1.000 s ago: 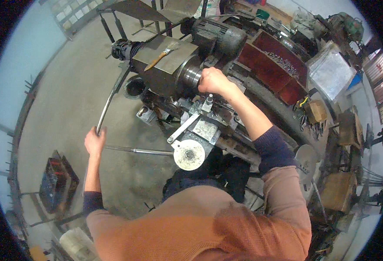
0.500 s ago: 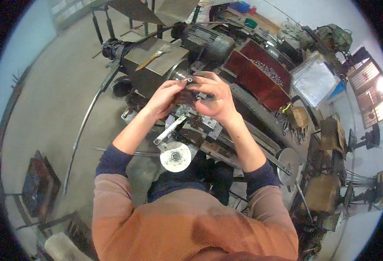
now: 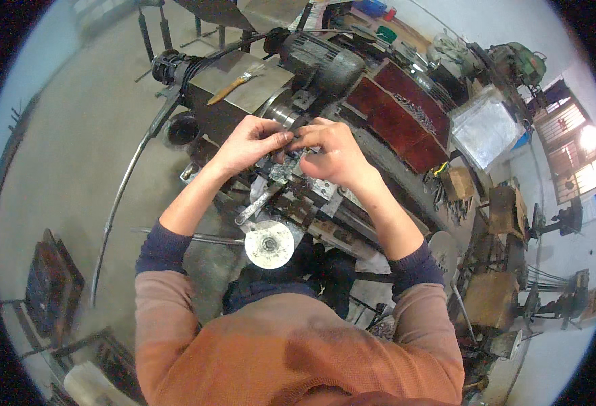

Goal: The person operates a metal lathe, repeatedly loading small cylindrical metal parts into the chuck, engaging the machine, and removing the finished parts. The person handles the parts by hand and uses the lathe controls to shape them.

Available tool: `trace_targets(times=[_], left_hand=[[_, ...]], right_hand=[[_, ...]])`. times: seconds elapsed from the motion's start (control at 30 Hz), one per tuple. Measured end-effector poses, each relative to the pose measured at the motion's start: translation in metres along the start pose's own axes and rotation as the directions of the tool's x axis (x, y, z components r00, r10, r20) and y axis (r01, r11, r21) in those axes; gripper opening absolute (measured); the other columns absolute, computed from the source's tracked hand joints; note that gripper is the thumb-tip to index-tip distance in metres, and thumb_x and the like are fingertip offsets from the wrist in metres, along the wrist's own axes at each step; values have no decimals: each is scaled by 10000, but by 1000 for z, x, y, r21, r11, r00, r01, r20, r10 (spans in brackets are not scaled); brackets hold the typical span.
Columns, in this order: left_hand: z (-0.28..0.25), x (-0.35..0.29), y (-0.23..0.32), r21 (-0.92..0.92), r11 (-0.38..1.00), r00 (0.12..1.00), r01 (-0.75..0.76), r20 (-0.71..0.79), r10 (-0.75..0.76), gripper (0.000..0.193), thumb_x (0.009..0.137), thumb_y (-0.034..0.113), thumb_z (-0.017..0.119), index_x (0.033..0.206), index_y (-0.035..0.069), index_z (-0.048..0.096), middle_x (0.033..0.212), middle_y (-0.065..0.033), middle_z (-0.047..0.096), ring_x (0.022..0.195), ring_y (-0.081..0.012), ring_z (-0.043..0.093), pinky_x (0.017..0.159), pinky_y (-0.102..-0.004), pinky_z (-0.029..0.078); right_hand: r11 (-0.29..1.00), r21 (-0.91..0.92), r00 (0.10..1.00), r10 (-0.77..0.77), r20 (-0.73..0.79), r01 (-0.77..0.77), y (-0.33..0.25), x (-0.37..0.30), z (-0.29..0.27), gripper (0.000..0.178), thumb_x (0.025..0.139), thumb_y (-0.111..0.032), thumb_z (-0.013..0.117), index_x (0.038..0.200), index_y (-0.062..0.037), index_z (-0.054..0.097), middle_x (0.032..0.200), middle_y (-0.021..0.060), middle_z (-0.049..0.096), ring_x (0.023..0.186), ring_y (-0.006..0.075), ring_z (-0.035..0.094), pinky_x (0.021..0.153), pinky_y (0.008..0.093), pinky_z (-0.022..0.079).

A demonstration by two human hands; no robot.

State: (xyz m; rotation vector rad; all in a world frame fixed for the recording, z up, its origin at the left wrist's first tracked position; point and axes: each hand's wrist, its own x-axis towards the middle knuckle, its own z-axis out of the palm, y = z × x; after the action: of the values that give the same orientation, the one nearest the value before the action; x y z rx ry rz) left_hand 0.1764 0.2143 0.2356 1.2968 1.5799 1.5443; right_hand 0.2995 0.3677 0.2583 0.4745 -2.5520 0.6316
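We are no longer gripping the long lever (image 3: 113, 213) with the left hand (image 3: 252, 143); a second ago it was holding that bar, while the right hand (image 3: 335, 154) was working alone at the bright metal spindle nose (image 3: 281, 114). Now both hands are meeting just in front of the spindle nose, and the work is becoming a matter of fingertips on a small dark part (image 3: 294, 134). We are pinching it narrowly between the left thumb and fingers, and the right hand is curving in from the other side, its fingers bending toward the same spot.

Half a second ago the part was showing us a round end; now that end is no longer facing us plainly. Because the fingers are covering most of it, we cannot tell which way its long axis is pointing, nor whether the right hand is gripping it or only touching. Below, the pale round disc (image 3: 269, 244) is sitting well apart from both hands.
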Motion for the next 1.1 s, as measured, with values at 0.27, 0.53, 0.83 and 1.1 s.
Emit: trace_targets(times=[0.27,0.53,0.83,1.1], left_hand=[[-67,-36,16,461,887,974,-2,-199,106,249,839,186,533,908,-49,572,749,-64,610,645,-113,578,615,-258,457],[-180,-194,-12,788,246,779,564,-607,158,293,808,266,540,935,6,590,698,-167,607,681,-292,602,613,-361,451],[-168,-250,-61,577,281,638,767,-735,-229,336,780,329,584,783,1,509,701,-189,580,731,-359,576,616,-436,425],[-193,-239,-77,607,118,615,785,-746,-254,255,741,237,617,851,20,541,744,-194,583,771,-366,566,665,-447,448]], right_hand=[[892,-340,896,384,225,-297,52,29,6,228,551,-162,577,722,-38,663,637,170,590,614,314,594,601,343,482],[847,-286,812,519,268,-448,80,34,41,176,560,-177,574,612,-15,619,603,175,570,580,267,596,594,330,476],[917,-190,850,397,347,-350,115,18,49,294,555,-175,566,800,-53,675,720,160,629,634,229,617,620,296,480],[946,-157,933,310,181,-284,114,17,55,173,560,-204,579,533,-35,557,545,148,530,491,319,503,477,384,407]])
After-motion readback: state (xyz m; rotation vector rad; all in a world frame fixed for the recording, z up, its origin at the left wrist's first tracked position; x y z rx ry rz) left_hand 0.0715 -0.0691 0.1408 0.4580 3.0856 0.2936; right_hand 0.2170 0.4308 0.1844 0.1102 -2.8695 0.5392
